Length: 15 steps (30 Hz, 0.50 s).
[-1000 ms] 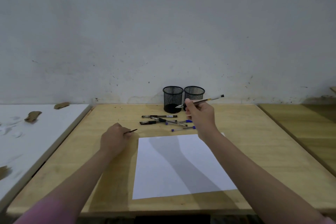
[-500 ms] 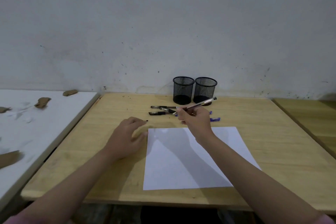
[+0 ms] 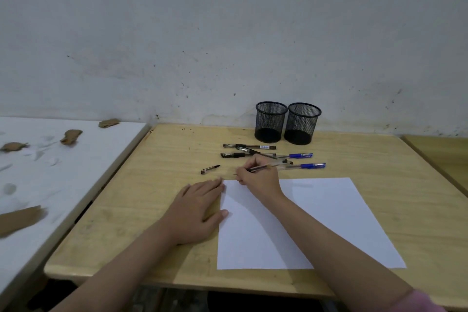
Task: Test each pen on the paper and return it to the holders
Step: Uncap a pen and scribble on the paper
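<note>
Tabletop (image 3: 379, 210): bare wood toward right edge. Paper (image 3: 329, 223) near front edge. Mesh holders (image 3: 287, 123) at back edge. Left hand (image 3: 200, 210) flat, fingers together, pressing paper's left edge. Right hand (image 3: 258, 177) pinching pen (image 3: 268, 166), tip at paper's far-left corner. Loose pens (image 3: 253, 151) beyond; cap (image 3: 210, 169) left.

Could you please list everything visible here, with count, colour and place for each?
paper sheet: one, white, on the near half of the wooden table.
mesh holders: two, black, side by side at the table's far edge by the wall.
loose pens: several, black and blue-capped, lying between the holders and the paper; exact number unclear.
pen cap: one, black, on the table left of the pens.
white table: one, at left, with brown scraps on it.
left hand: flat, at the paper's left edge.
right hand: grips held pen, tip at the paper's top-left corner.
</note>
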Tool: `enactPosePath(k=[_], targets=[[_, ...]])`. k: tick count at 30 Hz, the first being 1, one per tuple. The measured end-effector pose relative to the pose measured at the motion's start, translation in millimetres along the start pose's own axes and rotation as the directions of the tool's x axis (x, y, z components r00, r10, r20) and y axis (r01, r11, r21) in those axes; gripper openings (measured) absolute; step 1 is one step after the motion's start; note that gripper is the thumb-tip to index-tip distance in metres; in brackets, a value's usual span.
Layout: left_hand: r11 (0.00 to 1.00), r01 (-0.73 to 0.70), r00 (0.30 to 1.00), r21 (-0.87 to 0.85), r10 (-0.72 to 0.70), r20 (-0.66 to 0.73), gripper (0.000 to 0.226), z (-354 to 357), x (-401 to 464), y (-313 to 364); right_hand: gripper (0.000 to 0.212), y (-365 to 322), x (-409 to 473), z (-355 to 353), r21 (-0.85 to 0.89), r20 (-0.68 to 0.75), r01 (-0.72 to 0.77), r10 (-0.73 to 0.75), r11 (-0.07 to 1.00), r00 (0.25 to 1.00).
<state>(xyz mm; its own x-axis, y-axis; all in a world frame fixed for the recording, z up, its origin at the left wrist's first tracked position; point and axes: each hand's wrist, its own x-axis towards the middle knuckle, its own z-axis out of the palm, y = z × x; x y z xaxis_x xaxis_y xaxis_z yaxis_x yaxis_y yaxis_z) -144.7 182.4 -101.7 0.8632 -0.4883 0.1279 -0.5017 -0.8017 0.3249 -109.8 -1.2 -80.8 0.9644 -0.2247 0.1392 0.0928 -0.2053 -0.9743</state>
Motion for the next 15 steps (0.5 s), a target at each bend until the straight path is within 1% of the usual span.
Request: enactPosePath(k=[4, 10, 15], targets=[[1.0, 0.001, 1.0, -0.021, -0.001, -0.007, 0.074, 1.1, -0.1, -1.1, 0.025, 3.6, 0.3, -3.2, 0.06, 0.017, -0.024, 0.023, 0.998, 1.0], [0.999, -0.007, 0.999, -0.053, 0.005, -0.041, 0.073, 1.9, 0.4, -1.8, 0.025, -1.5, 10.0, 7.0, 0.076, 0.008, -0.066, 0.066, 0.995, 0.998], [0.997, -0.016, 0.997, -0.071, 0.011, -0.08, 0.072, 1.5, 0.1, -1.7, 0.026, 0.5, 12.4, 18.5, 0.079, -0.004, -0.029, 0.029, 0.996, 1.0]])
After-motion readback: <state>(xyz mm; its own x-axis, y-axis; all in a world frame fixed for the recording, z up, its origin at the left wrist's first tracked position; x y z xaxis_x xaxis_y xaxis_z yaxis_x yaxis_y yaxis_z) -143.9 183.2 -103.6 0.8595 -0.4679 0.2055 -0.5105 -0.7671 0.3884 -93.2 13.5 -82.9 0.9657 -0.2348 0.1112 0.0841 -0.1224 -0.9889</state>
